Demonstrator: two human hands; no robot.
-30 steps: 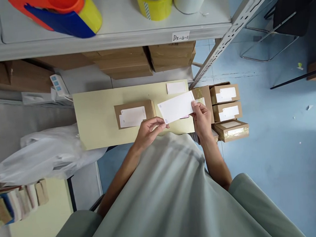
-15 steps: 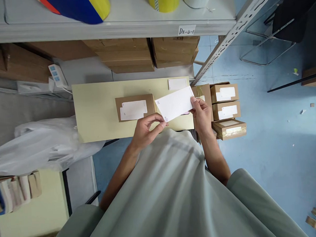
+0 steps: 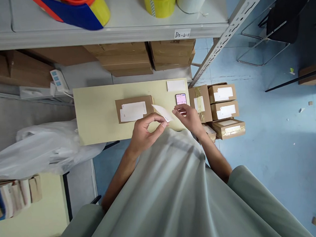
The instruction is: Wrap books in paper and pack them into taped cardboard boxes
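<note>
My left hand (image 3: 149, 130) pinches a white paper slip (image 3: 162, 112) by its lower end. The slip is tilted and curved, so it looks narrow. Just right of it, my right hand (image 3: 188, 117) has its fingers bent, thumb and forefinger slightly apart, with nothing visible between them. Partly under that hand, a phone (image 3: 181, 99) with a lit pink screen lies on the pale yellow table (image 3: 96, 111). A cardboard box (image 3: 133, 101) with a white label (image 3: 133, 111) sits to the left of the slip. Another white slip (image 3: 175, 85) lies at the table's back right.
Several labelled boxes (image 3: 222, 93) are stacked off the table's right end. Above the back edge runs a grey shelf (image 3: 127, 31) carrying tape rolls (image 3: 159, 5), its perforated post (image 3: 230, 33) at the right. White plastic bags (image 3: 48, 143) bulge at the left.
My right hand has come off the slip's right end and moved left and down. The slip has turned from flat and wide to tilted in my left hand. The phone is now exposed.
</note>
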